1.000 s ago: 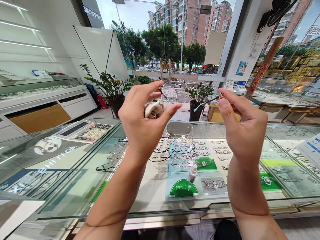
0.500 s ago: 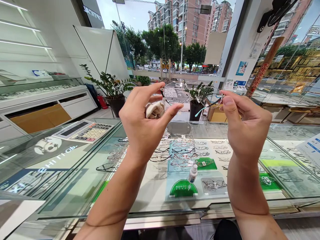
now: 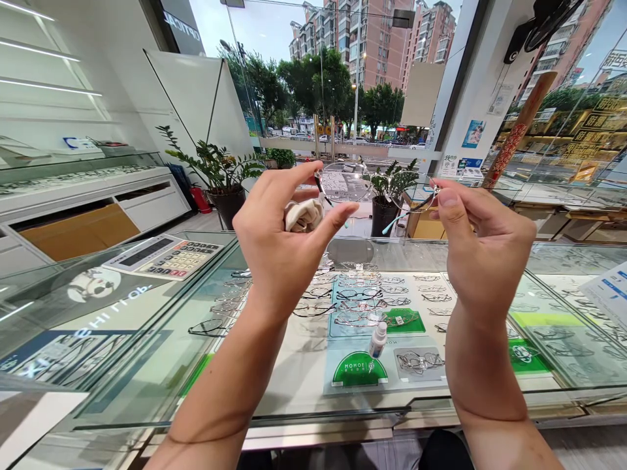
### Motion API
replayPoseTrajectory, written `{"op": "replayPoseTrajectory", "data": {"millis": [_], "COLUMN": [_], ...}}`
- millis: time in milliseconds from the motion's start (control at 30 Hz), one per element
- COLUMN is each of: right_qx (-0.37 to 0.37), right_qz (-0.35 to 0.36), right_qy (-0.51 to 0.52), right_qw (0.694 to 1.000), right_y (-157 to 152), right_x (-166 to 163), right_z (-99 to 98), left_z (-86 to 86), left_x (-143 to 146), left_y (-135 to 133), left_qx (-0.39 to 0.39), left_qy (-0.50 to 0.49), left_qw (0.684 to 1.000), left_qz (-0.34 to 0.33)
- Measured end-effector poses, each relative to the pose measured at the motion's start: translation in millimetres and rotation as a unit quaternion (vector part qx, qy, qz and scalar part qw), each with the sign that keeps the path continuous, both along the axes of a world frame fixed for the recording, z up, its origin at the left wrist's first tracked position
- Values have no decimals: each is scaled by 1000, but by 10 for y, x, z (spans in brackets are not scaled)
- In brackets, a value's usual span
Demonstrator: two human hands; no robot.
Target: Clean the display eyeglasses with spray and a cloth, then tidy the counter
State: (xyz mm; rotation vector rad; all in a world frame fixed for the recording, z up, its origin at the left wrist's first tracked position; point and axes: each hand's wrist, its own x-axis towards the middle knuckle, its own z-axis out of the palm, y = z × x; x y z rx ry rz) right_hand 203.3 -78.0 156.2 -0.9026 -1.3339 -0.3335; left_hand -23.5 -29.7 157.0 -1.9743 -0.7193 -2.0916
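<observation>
A pair of thin-rimmed eyeglasses (image 3: 345,183) is held up at eye height over the counter, its clear lenses facing the window. My left hand (image 3: 277,228) is closed round a crumpled pale cloth (image 3: 304,215), and its index fingertip touches the glasses near the left hinge. The left thumb stretches out below the lens. My right hand (image 3: 482,241) pinches the right hinge between thumb and fingers. Both temples point back toward me, dark with light turquoise tips. Beneath the hands, a small white spray bottle (image 3: 377,340) stands on the glass top.
Rows of eyeglasses (image 3: 360,295) lie in the glass display case (image 3: 284,391). A large calculator (image 3: 164,256) rests on the left part of the counter. Potted plants (image 3: 230,196) stand beyond it, before the window. A white printed sheet (image 3: 610,290) is at the right edge.
The eyeglasses have tilted slightly, and the second turquoise temple tip now shows beside my left thumb. My right hand has shifted a little to the right.
</observation>
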Motion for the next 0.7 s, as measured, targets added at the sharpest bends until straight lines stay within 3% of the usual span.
{"op": "replayPoseTrajectory", "data": {"millis": [467, 600, 700], "right_qx": [-1, 1, 8], "right_qz": [5, 17, 17], "right_qy": [19, 22, 27], "right_qw": [1000, 1000, 999], "right_y": [-20, -23, -29], "right_x": [-22, -20, -34], "right_z": [29, 31, 42], "left_z": [-2, -7, -26], "left_x": [-4, -10, -25], "left_y": [-1, -30, -65], "left_qx": [-16, -57, -120], "left_qy": [-8, -37, -55], "left_qw": [1000, 996, 981], "left_qz": [-13, -64, -141]}}
